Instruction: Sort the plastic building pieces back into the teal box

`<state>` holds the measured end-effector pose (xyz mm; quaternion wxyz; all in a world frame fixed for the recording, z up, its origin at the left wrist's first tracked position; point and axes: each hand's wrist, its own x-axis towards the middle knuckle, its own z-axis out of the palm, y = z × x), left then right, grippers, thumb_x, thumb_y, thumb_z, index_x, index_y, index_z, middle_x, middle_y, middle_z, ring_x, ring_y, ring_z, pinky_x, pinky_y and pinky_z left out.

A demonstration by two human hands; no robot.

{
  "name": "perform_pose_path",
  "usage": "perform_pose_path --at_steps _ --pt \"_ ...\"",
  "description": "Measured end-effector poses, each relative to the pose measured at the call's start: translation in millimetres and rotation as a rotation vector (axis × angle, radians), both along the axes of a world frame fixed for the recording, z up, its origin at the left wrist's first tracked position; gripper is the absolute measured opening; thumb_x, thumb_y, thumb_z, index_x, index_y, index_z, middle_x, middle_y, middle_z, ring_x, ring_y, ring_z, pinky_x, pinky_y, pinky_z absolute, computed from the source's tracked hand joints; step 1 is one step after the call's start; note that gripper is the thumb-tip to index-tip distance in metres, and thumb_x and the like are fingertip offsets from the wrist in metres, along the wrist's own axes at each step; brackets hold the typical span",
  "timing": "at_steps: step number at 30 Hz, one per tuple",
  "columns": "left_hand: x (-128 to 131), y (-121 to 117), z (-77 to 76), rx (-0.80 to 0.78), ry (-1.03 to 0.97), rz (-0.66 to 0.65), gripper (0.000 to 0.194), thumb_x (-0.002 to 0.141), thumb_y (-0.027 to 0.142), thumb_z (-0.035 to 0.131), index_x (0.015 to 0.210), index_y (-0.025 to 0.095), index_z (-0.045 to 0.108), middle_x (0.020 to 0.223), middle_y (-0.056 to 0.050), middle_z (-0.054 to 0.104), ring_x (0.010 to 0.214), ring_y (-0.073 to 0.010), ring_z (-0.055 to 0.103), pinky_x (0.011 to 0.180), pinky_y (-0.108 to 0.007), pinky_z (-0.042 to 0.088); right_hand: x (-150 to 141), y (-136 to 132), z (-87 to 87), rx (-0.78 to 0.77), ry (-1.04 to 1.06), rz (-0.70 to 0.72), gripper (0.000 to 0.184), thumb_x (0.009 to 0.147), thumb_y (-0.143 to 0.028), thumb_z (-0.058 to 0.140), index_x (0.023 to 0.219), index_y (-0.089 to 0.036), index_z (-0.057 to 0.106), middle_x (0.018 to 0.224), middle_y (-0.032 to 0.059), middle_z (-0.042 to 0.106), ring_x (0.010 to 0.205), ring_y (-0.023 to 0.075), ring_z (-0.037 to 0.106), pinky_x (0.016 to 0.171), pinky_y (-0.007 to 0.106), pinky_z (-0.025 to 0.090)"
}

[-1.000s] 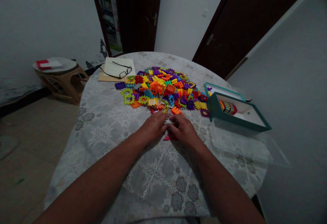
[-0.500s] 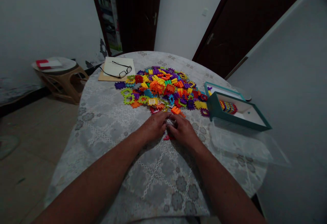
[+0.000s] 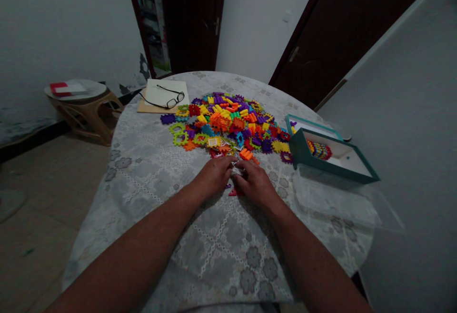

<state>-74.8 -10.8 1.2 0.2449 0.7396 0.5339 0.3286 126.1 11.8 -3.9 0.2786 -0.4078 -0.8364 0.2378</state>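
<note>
My left hand (image 3: 215, 175) and my right hand (image 3: 256, 179) meet at the near edge of a colourful pile of plastic building pieces (image 3: 221, 122). Between the curled fingers of both hands is a small whitish piece (image 3: 236, 170); its exact shape is mostly covered. Below the fingers, a pinkish-red piece (image 3: 233, 192) lies on the cloth, partly hidden by my right hand. A sliver of a purple piece (image 3: 227, 186) shows by my left fingertips. Just beyond my fingers lies an orange ridged piece (image 3: 246, 154).
Right of the pile stands a green box (image 3: 332, 170) with strung beads (image 3: 319, 150) inside. A clear plastic tray (image 3: 339, 198) lies before it. Eyeglasses (image 3: 172, 103) rest on a pad (image 3: 152, 92) at the back left. A patterned cloth (image 3: 217, 251) covers the round table.
My fingers have shifted slightly around the whitish piece, and a bit of purple now shows beneath my left hand. The pile and box have stayed put.
</note>
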Motion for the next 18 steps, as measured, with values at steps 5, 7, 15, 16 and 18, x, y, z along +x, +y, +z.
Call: perform_pose_path --at_steps 5,7,15,16,18 --pt "-1.5 0.7 3.0 -0.021 -0.022 0.022 0.04 0.098 0.01 0.059 0.131 0.021 0.078 0.122 -0.01 0.084 0.116 -0.0256 0.077 0.11 -0.04 0.057 -2.9 1.2 -2.0 0.054 -0.01 0.028 0.022 0.099 -0.019 0.071 0.121 -0.021 0.074 0.114 0.011 0.076 0.108 0.0273 0.069 0.099 0.042 0.054" --pt "-2.1 1.7 3.1 -0.026 -0.019 0.025 0.038 0.097 0.013 0.059 0.13 0.02 0.078 0.122 -0.01 0.084 0.115 -0.0262 0.077 0.109 -0.04 0.057 -4.9 2.2 -3.5 0.065 -0.029 0.025 0.023 0.099 -0.017 0.071 0.122 -0.02 0.073 0.118 0.0125 0.075 0.113 0.0284 0.068 0.102 0.044 0.054" --pt "-12.9 13.8 -3.0 -0.143 -0.022 0.034 0.05 0.097 0.044 0.059 0.139 0.024 0.074 0.115 -0.008 0.086 0.106 -0.0311 0.08 0.094 -0.04 0.059 -12.6 5.9 -1.3 0.048 -0.187 -0.01 0.021 0.101 -0.018 0.072 0.121 -0.02 0.07 0.124 0.0105 0.074 0.119 0.0257 0.066 0.106 0.039 0.054" --pt "-14.1 16.3 -4.0 -0.156 -0.019 0.043 0.051 0.095 0.047 0.06 0.139 0.024 0.075 0.116 -0.009 0.086 0.106 -0.0315 0.08 0.093 -0.04 0.059 -12.7 6.8 0.6 0.044 -0.203 -0.006 0.021 0.101 -0.017 0.071 0.121 -0.02 0.069 0.124 0.0104 0.074 0.12 0.0254 0.066 0.106 0.038 0.054" --pt "-15.1 19.3 -4.5 -0.202 -0.015 0.032 0.054 0.094 0.053 0.061 0.138 0.024 0.075 0.112 -0.009 0.087 0.101 -0.0315 0.08 0.089 -0.04 0.059 -11.8 7.0 6.6 0.033 -0.227 -0.004 0.021 0.099 -0.015 0.071 0.12 -0.02 0.069 0.123 0.0095 0.075 0.119 0.0251 0.067 0.104 0.036 0.055"
